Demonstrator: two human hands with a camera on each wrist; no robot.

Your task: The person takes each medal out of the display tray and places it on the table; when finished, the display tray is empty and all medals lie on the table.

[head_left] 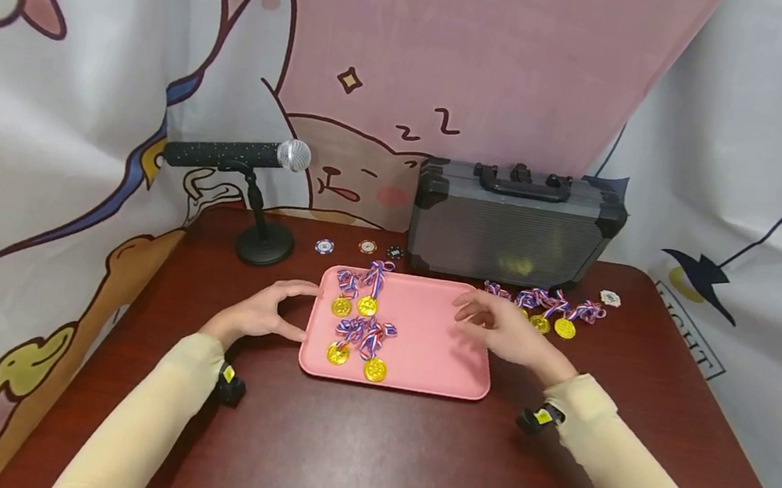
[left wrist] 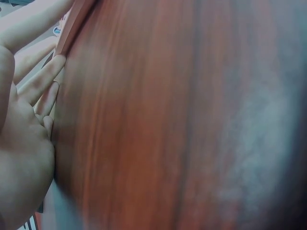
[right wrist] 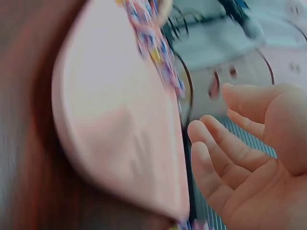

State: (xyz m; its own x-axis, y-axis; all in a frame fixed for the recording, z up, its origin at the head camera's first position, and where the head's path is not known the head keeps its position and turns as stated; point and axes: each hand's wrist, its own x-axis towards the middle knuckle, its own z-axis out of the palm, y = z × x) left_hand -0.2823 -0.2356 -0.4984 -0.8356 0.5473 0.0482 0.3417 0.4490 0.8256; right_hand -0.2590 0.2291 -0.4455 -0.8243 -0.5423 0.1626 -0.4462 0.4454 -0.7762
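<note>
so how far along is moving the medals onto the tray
Roughly halfway. Four gold medals with striped ribbons already lie on the flat pink plastic tray. The left hand touches the tray's edge; the empty right hand hovers over its right side. About three more medals wait on the wooden table.

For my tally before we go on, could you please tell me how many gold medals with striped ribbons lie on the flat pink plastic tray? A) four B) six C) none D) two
A: the head view shows four gold medals on the pink tray, two near its far left corner and two nearer its front left edge.
</note>
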